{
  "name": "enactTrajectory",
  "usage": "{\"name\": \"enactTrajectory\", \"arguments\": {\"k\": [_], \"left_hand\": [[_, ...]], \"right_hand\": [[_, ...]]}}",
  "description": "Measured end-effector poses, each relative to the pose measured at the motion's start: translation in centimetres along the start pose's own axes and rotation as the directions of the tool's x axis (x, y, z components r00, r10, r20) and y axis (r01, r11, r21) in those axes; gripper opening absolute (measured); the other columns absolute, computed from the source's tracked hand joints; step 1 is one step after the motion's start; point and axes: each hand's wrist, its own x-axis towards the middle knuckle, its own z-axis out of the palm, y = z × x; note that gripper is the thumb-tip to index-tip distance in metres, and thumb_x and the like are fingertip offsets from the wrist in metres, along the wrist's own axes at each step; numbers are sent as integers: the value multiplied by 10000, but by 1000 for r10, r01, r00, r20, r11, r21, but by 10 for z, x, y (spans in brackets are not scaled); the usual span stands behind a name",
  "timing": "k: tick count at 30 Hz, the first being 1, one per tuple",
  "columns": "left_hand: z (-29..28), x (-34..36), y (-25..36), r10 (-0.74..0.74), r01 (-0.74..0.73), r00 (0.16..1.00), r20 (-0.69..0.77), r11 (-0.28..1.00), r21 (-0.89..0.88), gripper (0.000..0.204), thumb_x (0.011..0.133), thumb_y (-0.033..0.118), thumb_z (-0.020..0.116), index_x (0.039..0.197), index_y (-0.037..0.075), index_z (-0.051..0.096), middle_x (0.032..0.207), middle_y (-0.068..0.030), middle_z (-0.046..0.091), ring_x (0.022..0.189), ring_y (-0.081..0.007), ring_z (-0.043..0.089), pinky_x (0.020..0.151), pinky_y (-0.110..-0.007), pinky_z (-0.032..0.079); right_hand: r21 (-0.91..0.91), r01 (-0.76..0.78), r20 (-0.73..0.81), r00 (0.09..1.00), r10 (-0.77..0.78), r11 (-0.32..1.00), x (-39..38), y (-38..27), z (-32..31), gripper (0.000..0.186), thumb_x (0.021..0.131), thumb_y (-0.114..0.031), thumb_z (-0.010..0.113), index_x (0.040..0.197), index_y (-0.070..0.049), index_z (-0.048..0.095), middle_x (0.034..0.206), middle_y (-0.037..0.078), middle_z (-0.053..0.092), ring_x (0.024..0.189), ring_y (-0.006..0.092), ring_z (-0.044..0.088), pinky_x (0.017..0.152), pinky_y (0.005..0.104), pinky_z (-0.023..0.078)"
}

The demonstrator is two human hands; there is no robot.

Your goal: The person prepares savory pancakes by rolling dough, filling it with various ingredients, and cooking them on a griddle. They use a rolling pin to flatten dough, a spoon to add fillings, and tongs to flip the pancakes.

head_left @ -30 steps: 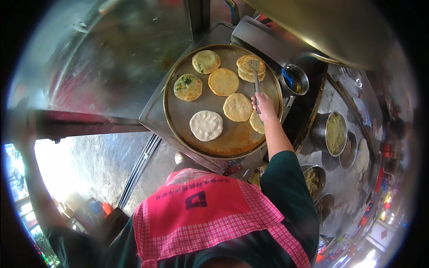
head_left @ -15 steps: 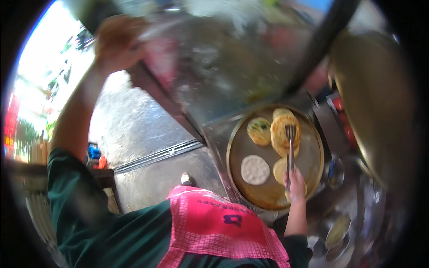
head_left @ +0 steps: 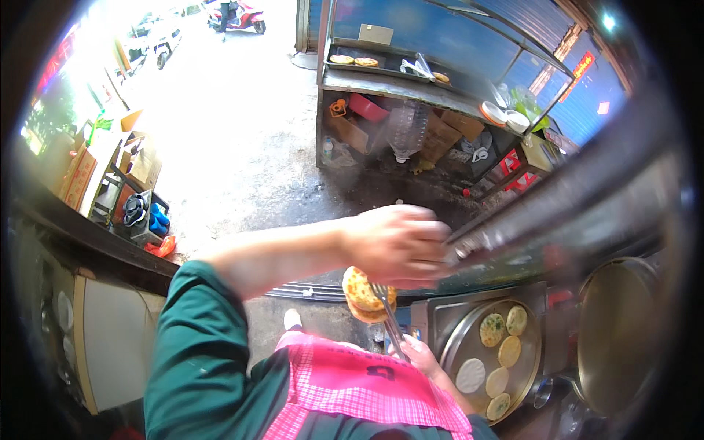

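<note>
My right hand (head_left: 418, 354) is closed around metal tongs (head_left: 392, 323) with a tined end, held low in front of the pink apron. In the tongs' tip hangs a small stack of browned flatbreads (head_left: 361, 292), above the floor and left of the pan. My left arm reaches across the middle, and the slightly blurred left hand (head_left: 400, 246) has its fingers curled at the end of a dark metal frame (head_left: 557, 194). On the right, a round griddle pan (head_left: 447, 341) bears several flatbreads, among them a pale one (head_left: 470, 375) and a green-flecked one (head_left: 492, 330).
A large round lid (head_left: 616, 337) stands right of the pan. Farther ahead is a shelf stand (head_left: 381, 84) with a tray of flatbreads and white bowls (head_left: 506, 117). Boxes (head_left: 143, 163) and a blue item (head_left: 158, 220) stand at the left; scooters (head_left: 238, 18) are outside.
The stack of flatbreads has been lifted out of the pan and carried left with the tongs. My left hand has come from the upper left to the middle, and the view has turned.
</note>
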Motion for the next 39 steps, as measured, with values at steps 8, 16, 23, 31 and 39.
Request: {"name": "enactTrajectory", "arguments": {"k": [8, 16, 23, 31, 39], "left_hand": [[-153, -319, 94, -941, 933, 329, -75, 312, 179, 157, 804, 41, 678, 959, 63, 666, 884, -108, 690, 818, -302, 631, 741, -386, 511], [-102, -360, 73, -993, 991, -101, -54, -96, -89, 135, 902, 130, 639, 977, 42, 708, 897, -122, 697, 849, -292, 646, 764, -367, 507], [-52, -352, -86, -996, 984, -88, -6, -86, -159, 133, 917, 82, 618, 1000, 8, 692, 906, -130, 701, 855, -277, 653, 774, -354, 506], [17, -324, -317, -987, 998, -51, 156, -55, -22, 177, 924, 164, 619, 998, 23, 697, 935, -157, 698, 916, -334, 660, 796, -392, 518], [146, -282, -622, -947, 960, 273, 168, 257, -114, 286, 874, 164, 662, 1144, 70, 659, 1030, -132, 666, 879, -308, 657, 790, -407, 527]], "right_hand": [[52, 39, -5, 999, -39, 998, 205, -86, 107, 195, 1020, -233, 526, 1073, -47, 552, 897, 64, 626, 684, 95, 582, 551, 217, 487], [24, 292, -155, 946, -285, 956, 350, -225, 115, 181, 1024, -225, 514, 995, -54, 566, 862, 65, 618, 667, 101, 575, 531, 226, 472], [-6, 378, -198, 907, -371, 926, 446, -342, 32, 200, 1012, -247, 551, 1005, -49, 575, 849, 47, 616, 667, 90, 575, 537, 214, 473], [-32, 324, -232, 918, -322, 946, 502, -452, -80, 215, 1009, -239, 562, 1104, -47, 563, 843, 28, 608, 662, 63, 564, 521, 190, 462], [-30, 351, -427, 842, -329, 936, 511, -522, -147, 222, 1018, -235, 541, 1117, -36, 555, 862, 39, 605, 665, 65, 561, 521, 188, 455]]}}
